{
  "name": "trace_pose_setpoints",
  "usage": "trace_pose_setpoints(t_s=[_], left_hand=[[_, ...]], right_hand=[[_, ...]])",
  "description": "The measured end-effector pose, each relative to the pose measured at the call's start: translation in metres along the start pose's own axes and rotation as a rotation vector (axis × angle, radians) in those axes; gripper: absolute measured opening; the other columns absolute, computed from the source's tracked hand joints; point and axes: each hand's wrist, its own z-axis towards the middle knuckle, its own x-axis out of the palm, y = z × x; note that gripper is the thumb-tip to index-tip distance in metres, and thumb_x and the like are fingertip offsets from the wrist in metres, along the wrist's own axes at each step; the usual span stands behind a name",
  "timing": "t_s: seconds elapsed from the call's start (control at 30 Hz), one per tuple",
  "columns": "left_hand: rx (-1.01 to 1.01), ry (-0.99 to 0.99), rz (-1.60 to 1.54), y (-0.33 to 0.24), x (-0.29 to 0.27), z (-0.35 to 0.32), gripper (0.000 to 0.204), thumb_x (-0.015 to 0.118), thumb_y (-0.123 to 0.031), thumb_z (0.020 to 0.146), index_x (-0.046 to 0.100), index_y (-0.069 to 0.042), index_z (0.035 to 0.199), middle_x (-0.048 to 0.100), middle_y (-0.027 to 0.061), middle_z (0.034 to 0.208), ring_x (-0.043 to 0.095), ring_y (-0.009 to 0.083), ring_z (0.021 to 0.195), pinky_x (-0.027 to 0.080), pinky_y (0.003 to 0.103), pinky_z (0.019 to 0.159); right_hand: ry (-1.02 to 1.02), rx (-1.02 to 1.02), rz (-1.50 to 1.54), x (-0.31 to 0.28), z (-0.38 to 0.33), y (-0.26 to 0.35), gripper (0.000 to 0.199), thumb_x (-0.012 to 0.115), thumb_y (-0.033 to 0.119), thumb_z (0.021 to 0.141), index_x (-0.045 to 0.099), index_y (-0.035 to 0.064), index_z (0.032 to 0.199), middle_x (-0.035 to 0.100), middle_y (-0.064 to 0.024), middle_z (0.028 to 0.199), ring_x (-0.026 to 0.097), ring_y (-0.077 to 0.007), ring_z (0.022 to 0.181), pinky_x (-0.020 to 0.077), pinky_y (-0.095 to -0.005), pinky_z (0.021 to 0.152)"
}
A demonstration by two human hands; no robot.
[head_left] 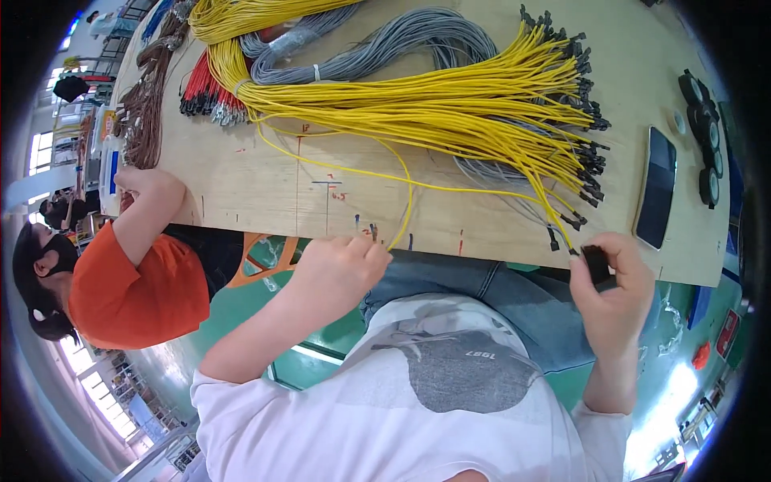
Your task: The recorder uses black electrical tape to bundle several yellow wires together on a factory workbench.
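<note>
My left hand (341, 269) pinches a single yellow wire (405, 201) at the near edge of the plywood table (265, 181). This wire loops back to a big bundle of yellow wires (450, 108) with black connectors at their ends, fanned out across the table. My right hand (618, 289) is closed on a small black connector (596, 263) just off the table's edge, below the fanned connector ends. I cannot tell whether the yellow wire runs to that connector.
Grey wire bundles (401, 44), red wires (205, 88) and brown wires (148, 104) lie further back and left. A dark phone (658, 189) and black round parts (705, 136) sit at the right. A person in an orange shirt (132, 293) rests a hand (148, 183) on the table's left corner.
</note>
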Motion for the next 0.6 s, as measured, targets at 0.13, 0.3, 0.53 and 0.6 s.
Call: trace_pose_setpoints(t_s=[0.13,0.3,0.53,0.6], left_hand=[[0.035,-0.493,-0.335,-0.023,-0.010,0.029,0.030,0.068,-0.018,0.067,0.056,-0.008,0.093,0.049,0.0066,0.074,0.053,0.0220,0.065,0.044,0.032,0.052],[0.280,-0.656,-0.805,-0.079,0.007,0.072,0.049,0.065,-0.012,0.066,0.051,0.000,0.111,0.055,0.0132,0.086,0.056,0.0271,0.070,0.046,0.033,0.059],[0.193,-0.672,-0.960,-0.073,0.017,0.071,0.027,0.069,0.000,0.067,0.061,-0.001,0.093,0.060,0.0100,0.077,0.059,0.0245,0.067,0.047,0.031,0.055],[0.233,-0.705,-0.914,-0.073,0.015,0.074,0.028,0.069,0.001,0.065,0.062,-0.001,0.093,0.060,0.0101,0.078,0.059,0.0243,0.067,0.047,0.031,0.055]], right_hand=[[-0.104,-0.063,-0.258,0.011,-0.002,-0.003,0.020,0.069,0.003,0.065,0.058,0.0038,0.081,0.056,-0.0100,0.075,0.055,-0.0254,0.065,0.0442,-0.0333,0.060],[0.074,-0.430,-0.101,0.025,-0.004,0.026,0.021,0.072,0.004,0.060,0.057,0.0071,0.076,0.056,-0.0045,0.067,0.053,-0.0227,0.060,0.0384,-0.0325,0.057],[-0.018,-0.226,-0.131,0.026,-0.008,-0.008,0.041,0.074,0.009,0.061,0.057,0.0051,0.098,0.059,-0.0073,0.088,0.054,-0.0257,0.081,0.0400,-0.0344,0.073],[0.015,-0.297,-0.205,0.032,-0.001,-0.019,0.047,0.073,0.008,0.061,0.053,0.0060,0.104,0.058,-0.0078,0.091,0.054,-0.0269,0.086,0.0386,-0.0361,0.077]])
